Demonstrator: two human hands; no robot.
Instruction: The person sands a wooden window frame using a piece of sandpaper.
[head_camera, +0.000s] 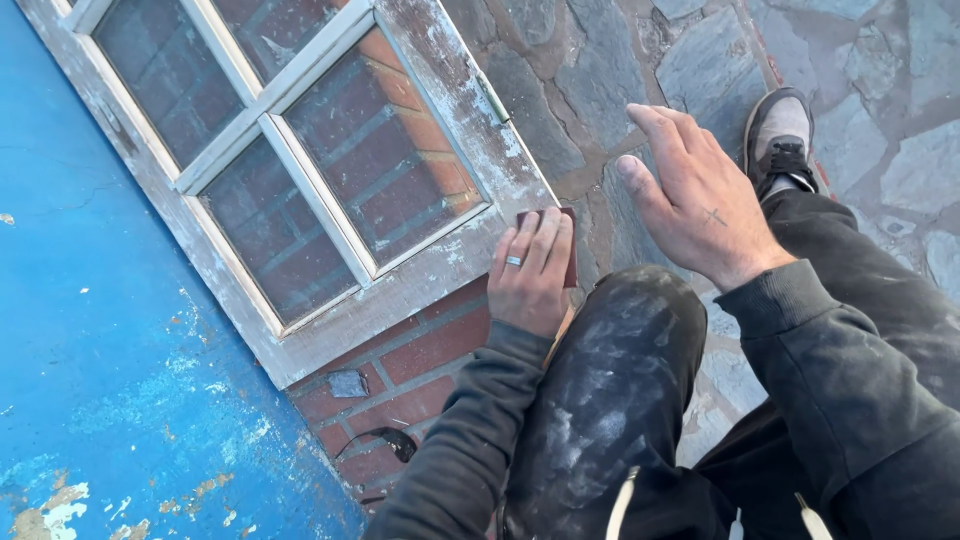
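Note:
An old window frame (430, 270) with peeling white paint and several glass panes leans against a blue wall (90, 330). My left hand (530, 270), with a ring on one finger, presses a dark reddish sanding block (571, 255) against the frame's lower right corner. My right hand (690, 195) hovers open and flat above the stone paving, fingers together, holding nothing. My dusty black trouser knee (620, 360) is raised just below both hands.
Red brick paving (420, 370) lies under the frame, with irregular grey stone slabs (590, 70) to the right. My dark shoe (780, 135) rests on the stones. A small grey chip (348, 383) and a black object (385, 440) lie on the bricks.

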